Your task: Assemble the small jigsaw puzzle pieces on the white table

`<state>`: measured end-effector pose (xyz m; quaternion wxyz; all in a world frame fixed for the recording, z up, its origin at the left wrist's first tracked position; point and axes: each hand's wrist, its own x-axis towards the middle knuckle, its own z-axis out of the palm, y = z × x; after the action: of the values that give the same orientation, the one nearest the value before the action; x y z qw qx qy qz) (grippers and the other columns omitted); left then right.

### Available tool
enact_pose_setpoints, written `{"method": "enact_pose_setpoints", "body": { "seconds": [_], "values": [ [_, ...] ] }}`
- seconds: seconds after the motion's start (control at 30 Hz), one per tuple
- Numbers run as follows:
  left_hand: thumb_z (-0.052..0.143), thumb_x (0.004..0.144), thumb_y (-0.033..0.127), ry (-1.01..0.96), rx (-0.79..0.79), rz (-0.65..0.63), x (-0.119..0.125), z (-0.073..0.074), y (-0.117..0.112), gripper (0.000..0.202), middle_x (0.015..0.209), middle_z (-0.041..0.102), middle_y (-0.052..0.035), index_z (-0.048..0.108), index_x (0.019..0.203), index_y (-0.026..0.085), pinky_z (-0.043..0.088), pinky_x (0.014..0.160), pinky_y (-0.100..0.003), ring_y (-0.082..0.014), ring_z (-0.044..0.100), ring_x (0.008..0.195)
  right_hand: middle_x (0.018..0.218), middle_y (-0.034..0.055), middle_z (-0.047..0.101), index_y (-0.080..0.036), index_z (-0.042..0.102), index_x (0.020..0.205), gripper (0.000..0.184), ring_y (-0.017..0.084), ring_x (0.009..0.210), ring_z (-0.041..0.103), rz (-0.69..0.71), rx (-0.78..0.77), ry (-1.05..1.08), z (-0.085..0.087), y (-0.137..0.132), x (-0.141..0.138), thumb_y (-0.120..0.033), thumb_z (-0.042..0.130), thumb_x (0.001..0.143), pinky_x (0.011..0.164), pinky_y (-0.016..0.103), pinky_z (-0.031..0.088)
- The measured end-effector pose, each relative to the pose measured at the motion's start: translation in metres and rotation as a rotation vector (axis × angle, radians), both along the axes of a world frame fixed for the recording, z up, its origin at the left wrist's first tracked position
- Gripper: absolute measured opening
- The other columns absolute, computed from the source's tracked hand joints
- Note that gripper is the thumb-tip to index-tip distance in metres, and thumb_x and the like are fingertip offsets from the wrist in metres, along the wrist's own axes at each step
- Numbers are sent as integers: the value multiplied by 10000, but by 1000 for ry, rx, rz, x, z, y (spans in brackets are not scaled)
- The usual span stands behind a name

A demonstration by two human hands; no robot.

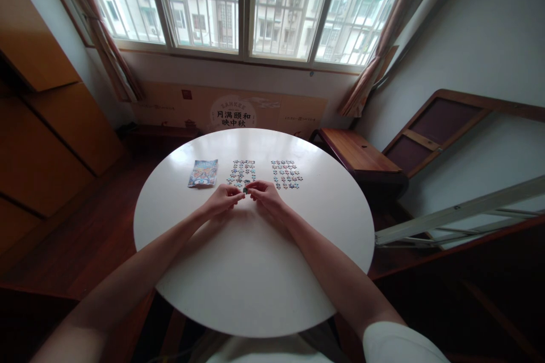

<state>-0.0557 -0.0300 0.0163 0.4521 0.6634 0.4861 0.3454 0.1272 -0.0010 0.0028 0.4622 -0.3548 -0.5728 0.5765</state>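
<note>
Over the white round table, my left hand and my right hand meet with pinched fingertips. Between them is a small dark puzzle piece, gripped from both sides; its picture is too small to make out. Just beyond my fingers lies a group of loose puzzle pieces in rows, its near edge partly hidden by my hands. A second group of puzzle pieces is laid out in rows to the right. Left of the first group lies a colourful printed picture sheet or packet.
Behind the table stands a long printed cardboard panel under the barred window. A wooden side table is at the back right, with a pale metal frame nearer. Wooden cabinets line the left.
</note>
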Motion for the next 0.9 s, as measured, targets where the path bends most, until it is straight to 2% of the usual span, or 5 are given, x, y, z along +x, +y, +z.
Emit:
{"method": "enact_pose_setpoints", "body": {
  "seconds": [0.37, 0.53, 0.9],
  "values": [
    [680, 723, 484, -99, -30, 62, 0, 1, 1, 389, 459, 490, 41, 700, 782, 100, 305, 379, -178, -63, 418, 399, 641, 13, 657, -146, 712, 836, 322, 106, 538, 544, 2, 5, -8, -1, 1, 0, -375, 783, 621, 549, 263, 444],
    [702, 702, 487, -135, -34, 118, 2, 5, -1, 397, 459, 488, 38, 699, 775, 97, 283, 377, -178, -59, 402, 397, 627, 10, 643, -142, 701, 797, 343, 101, 533, 537, 1, 8, -36, -1, 0, 0, -423, 782, 619, 538, 255, 439],
    [691, 705, 507, -132, -13, 79, 1, 4, -1, 418, 462, 476, 49, 698, 778, 95, 289, 392, -182, -58, 394, 401, 615, 15, 635, -143, 679, 750, 386, 106, 541, 536, 9, 14, -71, 5, -4, 1, -488, 781, 608, 538, 250, 436]
  ]
}}
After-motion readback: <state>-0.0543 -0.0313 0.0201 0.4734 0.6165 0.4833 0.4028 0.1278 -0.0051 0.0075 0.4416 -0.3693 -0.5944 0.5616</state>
